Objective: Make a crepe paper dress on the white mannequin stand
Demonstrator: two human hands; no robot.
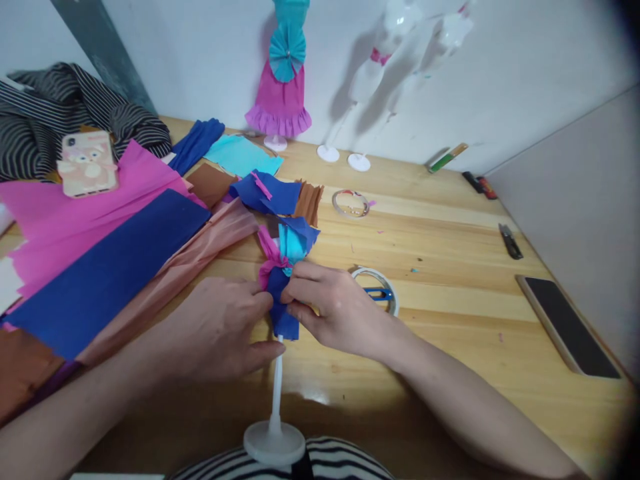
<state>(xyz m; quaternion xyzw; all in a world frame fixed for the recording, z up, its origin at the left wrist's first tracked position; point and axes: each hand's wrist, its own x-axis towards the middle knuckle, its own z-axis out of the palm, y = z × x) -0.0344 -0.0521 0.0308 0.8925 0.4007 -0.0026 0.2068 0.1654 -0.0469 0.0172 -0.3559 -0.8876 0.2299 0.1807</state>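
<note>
A small mannequin on a white stand [275,437] lies tilted toward me, its base near the table's front edge. Blue, pink and turquoise crepe paper [281,267] is wrapped round its body. My left hand [225,327] is closed on the blue paper from the left, thumb beside the white pole. My right hand [330,303] pinches the same blue paper from the right, fingers pressed together at the wrap.
Sheets of pink, dark blue, peach and brown crepe paper [110,267] cover the left of the wooden table [450,320]. A phone [89,162] lies on striped cloth. A dressed mannequin [281,87], bare white mannequins [380,73], tape rolls [351,203], snips [510,240] and a dark phone [567,323] stand around.
</note>
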